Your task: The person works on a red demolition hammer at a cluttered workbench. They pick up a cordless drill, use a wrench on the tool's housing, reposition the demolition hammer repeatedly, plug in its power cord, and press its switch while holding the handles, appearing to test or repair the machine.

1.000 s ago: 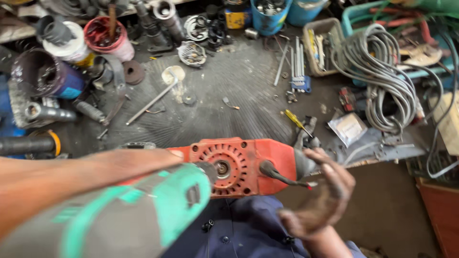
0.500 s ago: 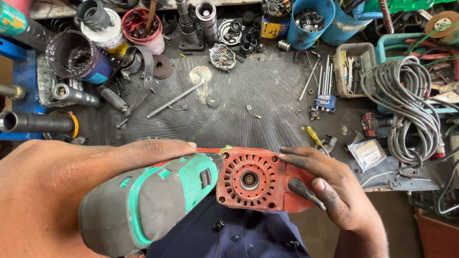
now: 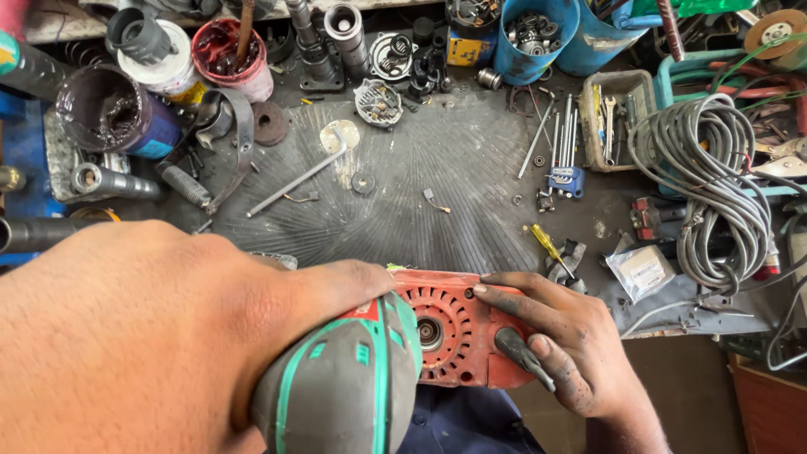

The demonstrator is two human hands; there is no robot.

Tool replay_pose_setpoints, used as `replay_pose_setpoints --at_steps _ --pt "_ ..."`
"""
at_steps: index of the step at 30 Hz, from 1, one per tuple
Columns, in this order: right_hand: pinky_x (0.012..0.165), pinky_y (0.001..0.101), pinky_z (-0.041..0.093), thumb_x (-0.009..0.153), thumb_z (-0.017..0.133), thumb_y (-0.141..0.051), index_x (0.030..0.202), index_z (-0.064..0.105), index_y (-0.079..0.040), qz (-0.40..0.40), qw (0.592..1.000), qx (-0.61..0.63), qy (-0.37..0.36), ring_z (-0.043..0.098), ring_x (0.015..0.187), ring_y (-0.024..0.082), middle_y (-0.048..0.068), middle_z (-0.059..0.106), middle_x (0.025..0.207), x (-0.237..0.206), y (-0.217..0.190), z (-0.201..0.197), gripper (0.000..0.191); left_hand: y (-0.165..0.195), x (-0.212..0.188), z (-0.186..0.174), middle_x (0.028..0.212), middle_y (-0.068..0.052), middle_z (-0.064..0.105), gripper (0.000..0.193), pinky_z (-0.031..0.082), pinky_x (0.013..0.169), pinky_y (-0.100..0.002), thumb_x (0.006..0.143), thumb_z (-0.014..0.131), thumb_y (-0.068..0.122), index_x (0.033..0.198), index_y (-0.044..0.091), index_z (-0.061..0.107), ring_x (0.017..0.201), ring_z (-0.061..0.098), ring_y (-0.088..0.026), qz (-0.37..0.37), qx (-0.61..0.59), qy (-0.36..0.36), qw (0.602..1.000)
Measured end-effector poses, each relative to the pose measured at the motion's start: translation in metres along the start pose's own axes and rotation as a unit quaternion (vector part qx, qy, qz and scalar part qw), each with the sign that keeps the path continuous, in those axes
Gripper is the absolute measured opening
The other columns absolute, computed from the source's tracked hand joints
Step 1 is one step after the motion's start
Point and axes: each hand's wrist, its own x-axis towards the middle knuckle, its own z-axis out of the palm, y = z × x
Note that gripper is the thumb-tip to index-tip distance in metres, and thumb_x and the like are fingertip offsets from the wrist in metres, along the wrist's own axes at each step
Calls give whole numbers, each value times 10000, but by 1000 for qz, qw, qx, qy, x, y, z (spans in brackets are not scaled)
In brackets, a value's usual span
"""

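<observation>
At bench edge: red vented motor housing (image 3: 458,336), grey-green tool body (image 3: 345,387). Left hand (image 3: 151,336) wraps body, fingertips hidden. Right hand (image 3: 572,345), fingers spread, pinches dark screwdriver (image 3: 523,357), tip hidden.

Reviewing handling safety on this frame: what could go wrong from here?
1. The right hand holds a screwdriver against the red motor housing with a fingertip at a screw hole; a slip could jab the fingers.
2. The left hand alone grips the grey-green tool body at the bench edge; it could tip off.
</observation>
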Motion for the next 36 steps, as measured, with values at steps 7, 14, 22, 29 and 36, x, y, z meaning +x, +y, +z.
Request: replay_pose_setpoints --at_steps 7,14,22,29,36 --pt "921 386 580 983 469 -354 1314 664 -31 16 999 40 24 756 1106 340 165 739 1257 6 -5 -6 502 -9 1 19 876 137 788 937 592 715 -365 642 740 722 1462 709 286 786 776 -173 -5 19 68 997" --pt "757 324 603 677 859 -297 1071 786 -80 234 971 26 41 778 826 223 81 813 948 19 -13 -2 456 -8 15 31 948 95 790 913 574 664 -364 676 731 689 1495 568 345 774 765 -190 262 -120 239 928" --pt "717 311 590 866 741 -198 1018 796 -95 132 991 26 20 776 809 202 38 773 936 31 -10 -1 192 -7 27 37 1008 55 797 889 573 628 -371 713 725 635 1523 468 399 767 763 -211 320 -140 282 894" --pt "756 324 582 911 687 -149 1066 771 -69 87 995 47 7 754 880 220 46 754 1002 29 -3 -4 194 -7 26 37 1061 21 803 874 571 595 -377 744 720 589 1548 381 447 761 761 -230 334 -152 290 884" --pt "751 324 583 909 683 -149 1056 777 -72 98 994 48 7 759 876 221 43 756 996 30 -5 -2 190 -5 26 30 1114 -14 809 863 570 563 -382 776 715 543 1572 294 494 754 758 -249 345 -147 301 877"
